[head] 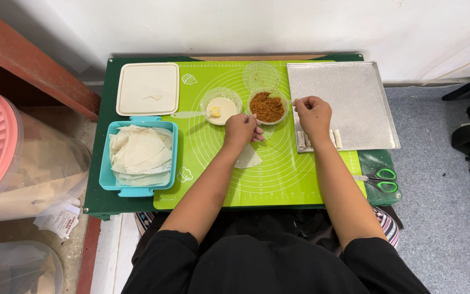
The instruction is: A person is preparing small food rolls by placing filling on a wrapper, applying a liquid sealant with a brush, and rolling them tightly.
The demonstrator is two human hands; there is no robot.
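My left hand [240, 129] rests on a thin pastry sheet [247, 158] in the middle of the green baking mat [295, 185]. The fingers curl down and press the top end of the sheet, so it stays flat. My right hand [313, 113] is closed around a small spoon [294, 101]. It hovers at the left edge of the metal tray [354, 92], right beside the little bowl of brown filling [267, 106].

I think the best way is to take only a little filling, so nothing spills out when I roll. I should lay it near the end my left hand holds down.

The sheet is a long shape. Its long way runs from my left hand toward the near edge of the mat, tipped a bit to the right. My hand hides its top part.

Some finished rolls [335, 138] lie at the tray's near left corner, pointing away from me.
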